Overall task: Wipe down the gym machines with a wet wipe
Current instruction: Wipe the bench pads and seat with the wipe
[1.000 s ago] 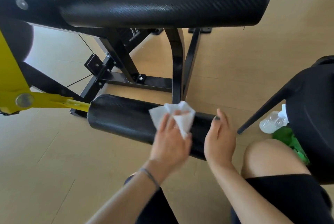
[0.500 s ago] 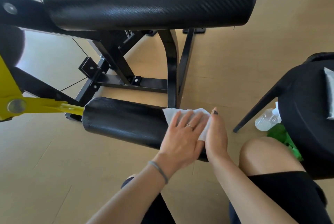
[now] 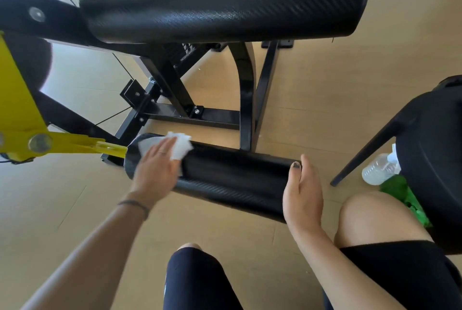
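1. Pale wooden flooring [image 3: 312, 79] is seen under a black-framed gym machine, with a long padded bench [image 3: 220, 4] overhead and a low roller pad [image 3: 225, 179] near the floor.
2. A white wet wipe [image 3: 178, 146] is pressed flat on the roller pad's left end, beside the yellow arm [image 3: 75, 146].
3. The wipe is pinned under the left hand [image 3: 156, 169], fingers spread flat rather than curled.
4. The pad's right end is cupped by the right hand [image 3: 302, 194], half closed around it.
5. The wipe is judged limp, light and damp; palm pressure is best kept on its middle so bunching is avoided.
6. The pad is judged firm yet liable to spin, so bracing at its end is advised.
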A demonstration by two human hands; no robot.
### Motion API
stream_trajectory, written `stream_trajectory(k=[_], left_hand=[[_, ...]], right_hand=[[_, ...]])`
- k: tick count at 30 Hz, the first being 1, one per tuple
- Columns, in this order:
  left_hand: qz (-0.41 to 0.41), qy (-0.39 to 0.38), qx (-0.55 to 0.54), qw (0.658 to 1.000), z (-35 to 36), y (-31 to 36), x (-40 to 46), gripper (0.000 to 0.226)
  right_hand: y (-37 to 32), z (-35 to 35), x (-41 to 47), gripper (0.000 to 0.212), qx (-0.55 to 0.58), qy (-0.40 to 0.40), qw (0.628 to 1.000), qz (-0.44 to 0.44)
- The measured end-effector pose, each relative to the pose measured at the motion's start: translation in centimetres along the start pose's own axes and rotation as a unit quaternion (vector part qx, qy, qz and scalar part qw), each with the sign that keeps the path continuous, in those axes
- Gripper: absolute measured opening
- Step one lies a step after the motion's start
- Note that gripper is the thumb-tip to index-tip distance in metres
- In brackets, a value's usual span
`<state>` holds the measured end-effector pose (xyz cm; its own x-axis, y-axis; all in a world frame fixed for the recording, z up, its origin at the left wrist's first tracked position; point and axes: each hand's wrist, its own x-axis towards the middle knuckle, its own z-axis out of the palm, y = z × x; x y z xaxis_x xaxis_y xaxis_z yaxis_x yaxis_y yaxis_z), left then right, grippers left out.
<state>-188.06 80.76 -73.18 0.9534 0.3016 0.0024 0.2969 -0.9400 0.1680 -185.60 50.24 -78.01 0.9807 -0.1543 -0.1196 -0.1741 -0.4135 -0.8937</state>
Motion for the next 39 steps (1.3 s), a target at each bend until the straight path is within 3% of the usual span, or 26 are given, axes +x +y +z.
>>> stream_trajectory(k=[3, 6, 9, 12, 14, 17, 20, 23, 25, 26, 28, 30, 32, 33, 35, 39], left_hand=[[-0.068, 0.013, -0.002, 0.998, -0.3, -3.4, 1.3, 0.052], [-0.119, 0.003, 0.017, 0.993, 1.3, -1.0, 2.0, 0.056], [0.006, 0.006, 0.031, 0.999, 2.7, 5.5, -0.5, 0.067], [0.197, -0.023, 0.035, 0.98, 3.5, 11.5, -4.4, 0.063], [0.229, -0.045, 0.039, 0.972, 2.6, 10.9, -3.9, 0.066], [0.114, 0.0, 0.055, 0.992, 2.5, 3.0, -0.6, 0.069], [-0.063, -0.005, 0.069, 0.996, 0.8, -4.9, 2.0, 0.062], [-0.13, -0.026, 0.058, 0.989, 0.9, -6.1, 2.7, 0.059], [-0.093, -0.009, 0.052, 0.994, 1.6, -1.3, 1.4, 0.072], [-0.062, -0.006, 0.027, 0.998, 2.2, 2.0, 0.3, 0.068], [0.051, -0.003, -0.008, 0.999, 2.5, 9.8, -2.6, 0.046], [0.193, 0.017, -0.038, 0.98, 3.3, 15.9, -5.3, 0.042], [0.3, -0.015, -0.017, 0.954, 3.6, 17.6, -6.3, 0.052], [0.305, -0.03, -0.013, 0.952, 3.5, 16.6, -5.7, 0.057], [0.248, -0.043, -0.024, 0.967, 2.7, 12.8, -4.0, 0.066], [0.02, -0.007, 0.028, 0.999, 1.1, 1.1, 0.1, 0.059]], right_hand=[[1.2, 0.0, -1.0, 0.066, -0.048, 0.015, 0.996, -0.073], [2.3, -0.4, -2.3, 0.064, -0.098, 0.004, 0.986, -0.131], [2.8, -0.6, -3.2, 0.065, -0.106, 0.008, 0.981, -0.163], [1.6, -0.8, -2.2, 0.058, -0.051, 0.034, 0.99, -0.125], [0.2, -0.6, -0.6, 0.051, -0.036, 0.062, 0.994, -0.082], [-0.9, 0.0, 1.7, 0.052, -0.064, 0.048, 0.996, -0.04], [-0.1, 0.5, 0.9, 0.052, -0.121, 0.043, 0.989, -0.078], [1.3, 0.4, -1.0, 0.058, -0.147, 0.05, 0.979, -0.129], [1.9, 0.3, -2.0, 0.057, -0.159, 0.05, 0.973, -0.162], [2.0, 0.3, -2.5, 0.057, -0.158, 0.051, 0.971, -0.174], [2.3, 0.3, -3.3, 0.057, -0.145, 0.054, 0.97, -0.19], [1.9, -0.1, -3.2, 0.053, -0.103, 0.069, 0.976, -0.179], [0.7, -0.5, -2.0, 0.044, -0.041, 0.1, 0.986, -0.126], [0.1, -0.6, -1.1, 0.042, -0.02, 0.111, 0.989, -0.099], [-0.9, -0.6, 0.6, 0.05, -0.025, 0.104, 0.993, -0.058], [-0.8, 0.0, 0.9, 0.049, -0.101, 0.042, 0.991, -0.071]])
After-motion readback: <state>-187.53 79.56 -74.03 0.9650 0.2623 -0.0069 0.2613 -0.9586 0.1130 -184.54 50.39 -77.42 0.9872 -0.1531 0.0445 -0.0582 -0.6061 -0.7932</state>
